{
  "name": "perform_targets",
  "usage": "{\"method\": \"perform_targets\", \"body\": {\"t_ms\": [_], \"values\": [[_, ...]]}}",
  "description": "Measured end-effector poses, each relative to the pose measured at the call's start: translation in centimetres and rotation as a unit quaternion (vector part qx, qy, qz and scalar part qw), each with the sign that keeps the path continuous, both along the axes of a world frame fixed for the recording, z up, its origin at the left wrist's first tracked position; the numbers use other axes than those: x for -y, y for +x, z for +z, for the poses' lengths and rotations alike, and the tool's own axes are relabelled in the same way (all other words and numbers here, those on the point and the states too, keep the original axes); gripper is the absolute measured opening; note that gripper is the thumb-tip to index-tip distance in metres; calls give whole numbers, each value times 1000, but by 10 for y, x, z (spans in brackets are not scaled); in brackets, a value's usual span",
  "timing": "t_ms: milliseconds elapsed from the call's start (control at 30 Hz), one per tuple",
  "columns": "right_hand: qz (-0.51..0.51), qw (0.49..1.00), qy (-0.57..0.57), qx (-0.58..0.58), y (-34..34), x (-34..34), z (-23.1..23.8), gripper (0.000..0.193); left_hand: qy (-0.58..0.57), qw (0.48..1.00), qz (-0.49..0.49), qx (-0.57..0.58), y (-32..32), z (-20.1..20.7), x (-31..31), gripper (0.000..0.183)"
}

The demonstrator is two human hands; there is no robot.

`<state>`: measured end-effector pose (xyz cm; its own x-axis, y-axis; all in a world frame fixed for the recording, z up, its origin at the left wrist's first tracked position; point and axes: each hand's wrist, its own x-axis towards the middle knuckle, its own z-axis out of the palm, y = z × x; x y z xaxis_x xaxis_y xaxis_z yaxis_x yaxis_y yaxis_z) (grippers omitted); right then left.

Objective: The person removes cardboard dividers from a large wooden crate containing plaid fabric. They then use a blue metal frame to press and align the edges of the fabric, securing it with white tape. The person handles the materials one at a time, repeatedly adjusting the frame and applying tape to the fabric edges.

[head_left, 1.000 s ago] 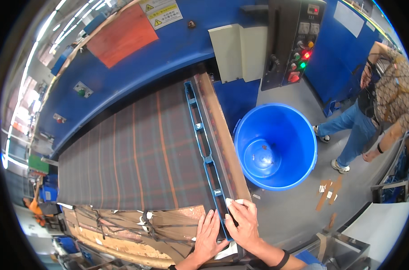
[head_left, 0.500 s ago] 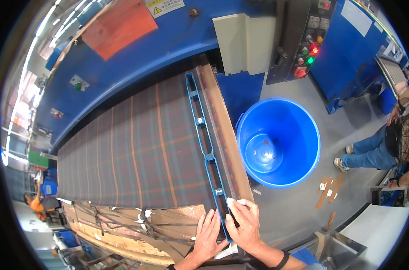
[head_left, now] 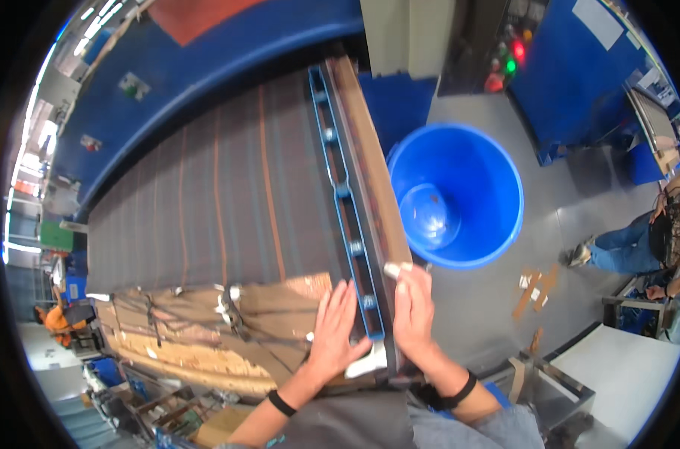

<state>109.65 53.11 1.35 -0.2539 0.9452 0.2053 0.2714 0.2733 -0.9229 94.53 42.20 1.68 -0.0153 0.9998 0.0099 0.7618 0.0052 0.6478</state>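
A long, narrow blue cutting die [head_left: 345, 188], an open metal frame with several cross-pieces, lies along the right side of dark plaid fabric [head_left: 205, 202] with orange stripes. My left hand [head_left: 335, 329] lies flat and open at the die's near end, its fingers stretched along the left side and its thumb close to the end bar. To the right of the die, my right hand [head_left: 415, 310] rests with extended fingers over the layered edge, apart from the frame. White coverings show on its fingertips. What lies beneath its palm is hidden.
Beyond the fabric stands a blue machine [head_left: 235, 56]. A blue bin [head_left: 456, 194] stands on the floor at right, near a lit control panel [head_left: 497, 52]. Brown scraps [head_left: 533, 293] lie on the floor. Another person in jeans [head_left: 628, 247] is at far right.
My right hand has come off the die and shifted right onto the layered edge. My left hand stays beside the near end. The whole view has shifted, placing the scene higher.
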Motion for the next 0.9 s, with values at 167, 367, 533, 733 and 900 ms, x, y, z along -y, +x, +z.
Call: {"method": "perform_targets", "body": {"t_ms": [167,367,533,733,900], "values": [[-51,994,-69,-66,10,10,-10,24,24,999,-3,-26,-2,-2,-4,111],[-36,999,14,-9,19,21,-14,27,13,1000,-3,-23,-3,1,4,108],[4,1000,19,1,20,20,-16,33,26,999,-4,-32,-4,-3,0,104],[33,998,45,41,18,20,-15,35,32,999,-8,-8,-4,-4,0,105],[29,996,60,54,19,19,-19,33,15,1000,-18,9,-7,2,-2,106]]}}
